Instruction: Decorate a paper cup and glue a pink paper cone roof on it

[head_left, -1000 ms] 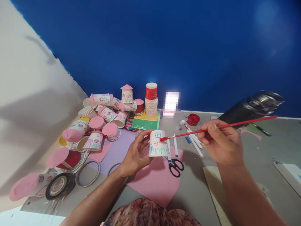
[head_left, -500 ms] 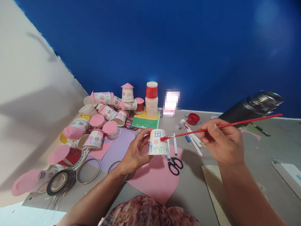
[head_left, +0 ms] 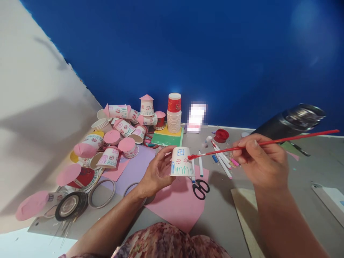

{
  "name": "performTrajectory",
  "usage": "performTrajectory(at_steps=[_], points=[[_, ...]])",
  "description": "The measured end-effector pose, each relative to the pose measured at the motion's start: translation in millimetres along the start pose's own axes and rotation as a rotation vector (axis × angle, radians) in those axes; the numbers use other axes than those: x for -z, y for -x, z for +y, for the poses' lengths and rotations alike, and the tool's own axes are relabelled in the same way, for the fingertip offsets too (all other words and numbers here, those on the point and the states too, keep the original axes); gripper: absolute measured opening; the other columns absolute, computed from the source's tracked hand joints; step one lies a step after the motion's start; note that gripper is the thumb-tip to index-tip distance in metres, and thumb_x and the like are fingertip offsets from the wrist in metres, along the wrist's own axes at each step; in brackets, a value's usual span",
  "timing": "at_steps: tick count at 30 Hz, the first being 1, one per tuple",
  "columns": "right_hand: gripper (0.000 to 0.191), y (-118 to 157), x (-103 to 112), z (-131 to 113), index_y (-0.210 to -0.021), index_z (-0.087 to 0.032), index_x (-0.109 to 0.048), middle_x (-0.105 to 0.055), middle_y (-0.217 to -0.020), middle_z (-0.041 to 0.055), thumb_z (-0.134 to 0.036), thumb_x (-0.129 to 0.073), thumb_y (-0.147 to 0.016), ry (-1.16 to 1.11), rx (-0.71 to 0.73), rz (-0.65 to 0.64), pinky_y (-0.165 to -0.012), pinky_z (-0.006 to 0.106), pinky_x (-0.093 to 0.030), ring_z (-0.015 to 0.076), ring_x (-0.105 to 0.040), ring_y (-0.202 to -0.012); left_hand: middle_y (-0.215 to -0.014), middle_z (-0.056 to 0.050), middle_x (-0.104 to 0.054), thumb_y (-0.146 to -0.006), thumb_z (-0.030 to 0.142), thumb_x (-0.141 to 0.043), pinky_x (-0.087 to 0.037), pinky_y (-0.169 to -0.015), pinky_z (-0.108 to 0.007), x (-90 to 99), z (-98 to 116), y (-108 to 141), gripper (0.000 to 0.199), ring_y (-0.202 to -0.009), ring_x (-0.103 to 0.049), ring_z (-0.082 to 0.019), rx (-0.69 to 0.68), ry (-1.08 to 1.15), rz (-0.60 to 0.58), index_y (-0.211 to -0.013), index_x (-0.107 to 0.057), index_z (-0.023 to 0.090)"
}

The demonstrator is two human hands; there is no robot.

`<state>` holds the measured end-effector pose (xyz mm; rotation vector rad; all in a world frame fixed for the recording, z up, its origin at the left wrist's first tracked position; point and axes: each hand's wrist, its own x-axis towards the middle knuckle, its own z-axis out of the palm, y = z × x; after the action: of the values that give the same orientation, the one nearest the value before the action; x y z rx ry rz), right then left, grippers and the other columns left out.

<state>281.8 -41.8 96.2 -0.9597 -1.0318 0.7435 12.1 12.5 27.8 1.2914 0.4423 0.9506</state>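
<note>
My left hand (head_left: 157, 173) grips an upside-down white paper cup (head_left: 181, 162) drawn with a blue window, a blue door, red flowers and green grass. My right hand (head_left: 259, 161) pinches a long red paintbrush (head_left: 263, 142). Its red-loaded tip sits just right of the cup's wall, a small gap apart from it. Both hands hover above a pink paper sheet (head_left: 180, 204) on the grey table.
Black scissors (head_left: 200, 188) and several markers (head_left: 221, 157) lie below the brush. A red paint lid (head_left: 221, 135), a stack of cups (head_left: 173, 114), many decorated cups with pink roofs (head_left: 120, 129), tape rolls (head_left: 71, 206) and a dark metal flask (head_left: 290, 122) surround them.
The brush tip has drawn back rightward from the cup's side, and my right hand has shifted slightly right. The cup has stayed in my left hand.
</note>
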Motion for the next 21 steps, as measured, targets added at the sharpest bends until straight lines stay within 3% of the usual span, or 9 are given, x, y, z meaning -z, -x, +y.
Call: performTrajectory(at_steps=[9,14,21], points=[[0.024,1.8,-5.8,-0.8,-0.075,-0.024,-0.080,-0.071,-0.059,0.0026,-0.046,-0.086,-0.081,-0.015,-0.002,-0.022,-0.037,0.022,-0.036,0.0103,-0.053,-0.045,-0.140,-0.012,-0.061,-0.076,0.016,-0.084,-0.046,-0.113,-0.044,-3.6,1.9,-2.1,0.067,-0.137,-0.057,-0.032,-0.014,0.028,-0.004,-0.137,-0.057,0.027],[0.023,2.6,-7.5,-1.8,-0.075,-0.024,-0.080,-0.071,-0.060,0.0030,-0.045,-0.086,-0.083,0.008,-0.011,-0.043,-0.038,0.021,-0.038,0.0115,-0.057,-0.048,-0.139,-0.012,-0.063,-0.078,0.013,-0.082,-0.047,-0.113,-0.044,-3.4,0.3,-1.5,0.067,-0.134,-0.060,-0.030,-0.033,0.006,-0.009,-0.138,-0.055,0.027],[0.022,4.6,-6.2,0.4,-0.077,-0.024,-0.080,-0.072,-0.061,0.0030,-0.044,-0.085,-0.084,0.017,-0.009,-0.037,-0.039,0.021,-0.039,0.0113,-0.058,-0.048,-0.146,-0.013,-0.057,-0.077,0.011,-0.079,-0.042,-0.119,-0.048,-3.3,-0.3,0.5,0.068,-0.138,-0.057,-0.032,-0.019,-0.089,0.051,-0.138,-0.055,0.026]])
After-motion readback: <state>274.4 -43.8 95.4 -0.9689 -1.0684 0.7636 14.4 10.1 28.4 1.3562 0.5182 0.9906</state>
